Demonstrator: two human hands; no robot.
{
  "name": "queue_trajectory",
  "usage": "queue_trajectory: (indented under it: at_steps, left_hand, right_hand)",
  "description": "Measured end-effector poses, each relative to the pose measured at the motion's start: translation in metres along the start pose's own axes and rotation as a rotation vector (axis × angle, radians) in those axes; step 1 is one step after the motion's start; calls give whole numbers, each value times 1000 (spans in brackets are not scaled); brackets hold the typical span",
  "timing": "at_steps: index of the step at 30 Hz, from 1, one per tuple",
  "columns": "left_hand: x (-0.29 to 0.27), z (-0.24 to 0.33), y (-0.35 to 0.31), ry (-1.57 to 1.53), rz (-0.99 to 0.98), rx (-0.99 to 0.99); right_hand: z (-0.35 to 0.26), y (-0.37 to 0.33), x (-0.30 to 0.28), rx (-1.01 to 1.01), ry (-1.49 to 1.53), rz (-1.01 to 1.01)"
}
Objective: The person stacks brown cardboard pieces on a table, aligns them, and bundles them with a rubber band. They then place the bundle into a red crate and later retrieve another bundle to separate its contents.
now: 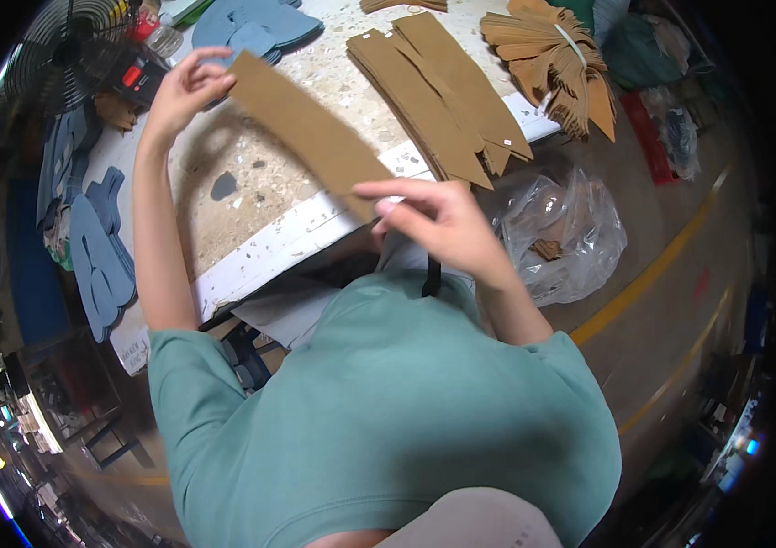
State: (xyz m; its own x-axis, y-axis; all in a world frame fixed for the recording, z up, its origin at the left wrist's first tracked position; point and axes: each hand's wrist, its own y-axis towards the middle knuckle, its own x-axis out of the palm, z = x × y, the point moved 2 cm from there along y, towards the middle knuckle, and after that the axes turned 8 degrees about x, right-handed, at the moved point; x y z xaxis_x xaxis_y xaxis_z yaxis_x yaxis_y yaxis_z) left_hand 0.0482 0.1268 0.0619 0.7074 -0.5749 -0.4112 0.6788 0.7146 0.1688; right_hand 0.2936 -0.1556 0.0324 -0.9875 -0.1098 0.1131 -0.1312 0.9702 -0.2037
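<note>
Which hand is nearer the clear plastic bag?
Right. The right hand is just left of the clear plastic bag, at the brown strip's near end; the left hand is much farther left, at the strip's far end.

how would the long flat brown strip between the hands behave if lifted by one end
The long flat brown strip is probably fairly stiff, spanning left hand to right hand without visible folds. It looks thin, so likely light, and might flex a little at its free end.
</note>
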Motion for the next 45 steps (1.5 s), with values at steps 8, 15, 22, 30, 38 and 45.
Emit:
queue_trajectory:
  at_steps: [8, 15, 22, 30, 38, 45]
  left_hand:
    - [114, 59, 129, 71, 36, 267]
    - [158, 21, 181, 13, -140, 78]
    - [164, 5, 170, 109, -136, -17]
    - [128, 16, 106, 169, 169, 175]
    - [137, -4, 33, -88, 7, -190]
    - [141, -23, 80, 217, 122, -176]
  right_hand:
    - [-34, -38, -93, -224, -99, 599]
    - [3, -41, -114, -157, -112, 636]
    - [15, -38, -105, -120, -142, 649]
    - [-29, -45, -94, -232, -595, 780]
    - [-61, 26, -79, -343, -837, 477]
    - [-89, 129, -101, -440, -1192, 340]
